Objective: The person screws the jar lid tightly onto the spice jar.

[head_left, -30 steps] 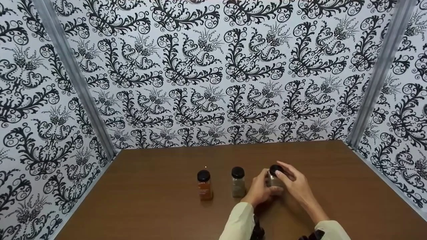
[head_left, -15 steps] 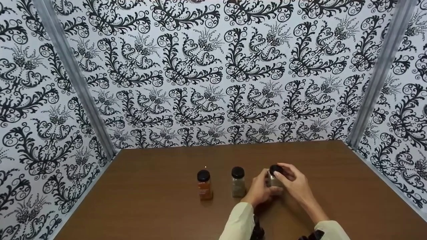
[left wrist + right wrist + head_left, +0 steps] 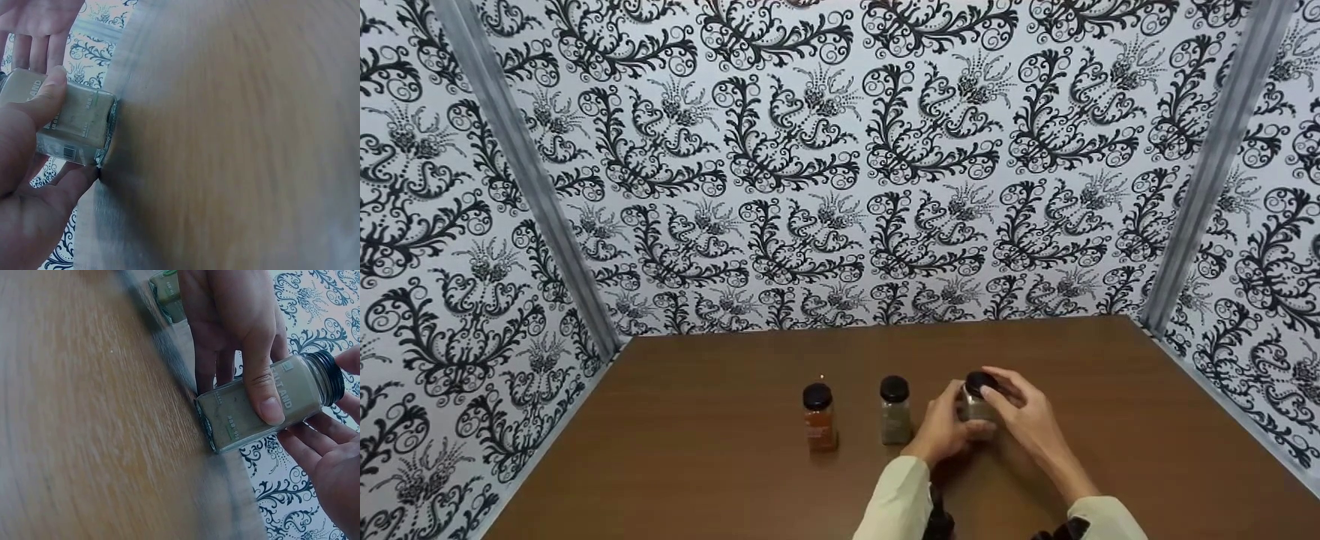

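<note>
A clear glass spice jar (image 3: pixel 230 417) of greyish seasoning stands on the table at the right, its label partly reading "SALT AND". My left hand (image 3: pixel 947 429) grips the jar's body, thumb across the label in the right wrist view. At the top, my right hand (image 3: pixel 1030 416) holds the black lid (image 3: pixel 331 377) between thumb and fingers. In the left wrist view, the jar's base (image 3: pixel 108 126) sits right at the tabletop. Left of the hands stand a second grey-green spice jar (image 3: pixel 895 420) and an orange-red spice jar (image 3: pixel 820 429), both upright with black lids.
The brown wooden table (image 3: pixel 697 435) reaches back to a wall (image 3: pixel 810 187) with black scroll-patterned covering. Similar panels rise at both sides, with grey strips (image 3: pixel 529 180) along the corners. The second jar stands close beside the left wrist.
My right hand's fingers and thumb have shifted slightly at the lid. The left hand stays on the jar, and the other two jars have not moved.
</note>
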The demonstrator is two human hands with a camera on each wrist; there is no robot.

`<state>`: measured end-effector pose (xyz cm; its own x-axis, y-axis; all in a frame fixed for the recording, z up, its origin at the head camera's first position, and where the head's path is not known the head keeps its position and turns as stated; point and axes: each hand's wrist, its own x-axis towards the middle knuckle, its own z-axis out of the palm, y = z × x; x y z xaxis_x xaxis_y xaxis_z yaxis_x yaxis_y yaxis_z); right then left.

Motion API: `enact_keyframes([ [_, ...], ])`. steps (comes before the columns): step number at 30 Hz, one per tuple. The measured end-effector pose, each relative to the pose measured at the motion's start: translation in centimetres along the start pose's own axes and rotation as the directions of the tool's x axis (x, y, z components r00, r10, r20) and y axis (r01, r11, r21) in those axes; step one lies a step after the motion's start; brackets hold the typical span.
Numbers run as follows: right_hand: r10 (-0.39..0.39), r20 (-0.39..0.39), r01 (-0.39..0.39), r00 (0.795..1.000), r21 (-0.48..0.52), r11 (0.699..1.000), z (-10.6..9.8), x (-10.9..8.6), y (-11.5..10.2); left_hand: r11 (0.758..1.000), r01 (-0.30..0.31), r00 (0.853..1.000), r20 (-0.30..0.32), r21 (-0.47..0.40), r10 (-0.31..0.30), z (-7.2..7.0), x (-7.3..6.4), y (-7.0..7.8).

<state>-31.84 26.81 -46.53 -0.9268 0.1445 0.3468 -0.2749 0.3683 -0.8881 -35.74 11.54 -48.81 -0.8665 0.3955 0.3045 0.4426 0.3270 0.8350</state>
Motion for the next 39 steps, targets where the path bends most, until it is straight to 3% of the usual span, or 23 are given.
enact_keyframes([
  [17, -0.001, -0.003, 0.001, 1.0, 0.003, 1.0, 0.05, 0.05, -0.17, 1.0, 0.002, 1.0, -0.022, 0.003, -0.002, 0.24, 0.03, -0.2],
  [24, -0.012, -0.005, 0.012, 1.0, 0.005, 1.0, 0.05, -0.03, -0.06, 0.999, 0.013, 1.0, -0.016, -0.041, -0.014, 0.25, 0.01, -0.18],
  [39, -0.009, -0.005, 0.009, 1.0, 0.022, 1.0, 0.01, 0.11, 0.0, 1.0, 0.022, 1.0, -0.017, -0.018, -0.023, 0.25, 0.04, -0.13],
])
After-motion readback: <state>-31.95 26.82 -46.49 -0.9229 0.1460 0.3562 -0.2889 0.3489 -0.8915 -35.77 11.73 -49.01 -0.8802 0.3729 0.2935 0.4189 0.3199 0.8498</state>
